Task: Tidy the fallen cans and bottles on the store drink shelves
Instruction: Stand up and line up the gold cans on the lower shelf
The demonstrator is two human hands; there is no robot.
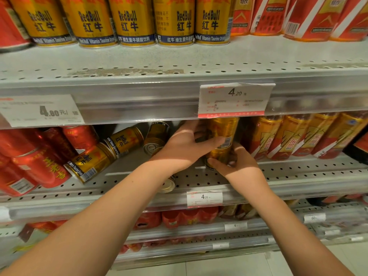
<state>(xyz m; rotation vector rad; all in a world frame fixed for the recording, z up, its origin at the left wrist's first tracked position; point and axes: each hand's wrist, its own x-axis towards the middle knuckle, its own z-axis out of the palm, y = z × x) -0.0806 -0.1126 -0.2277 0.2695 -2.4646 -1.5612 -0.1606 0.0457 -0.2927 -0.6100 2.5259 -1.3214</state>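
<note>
Under white "4.20" tag, left hand and right hand are clamping gold metal can; at 9 o'clock, gold "RedBull" cans are lying toppled on perforated grey shelf.

Gold can held nearly upright, three fallen gold cans lying left of it

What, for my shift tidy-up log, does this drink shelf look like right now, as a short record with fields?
held item: gold can, about upright on the middle shelf
left hand: curled round the can's upper part
right hand: grips the can's base
fallen cans: three gold ones on their sides, left of the hands
fourth can: lying under the left wrist at the shelf edge
bottles: standing right of the held can
top row cans: upright
</note>
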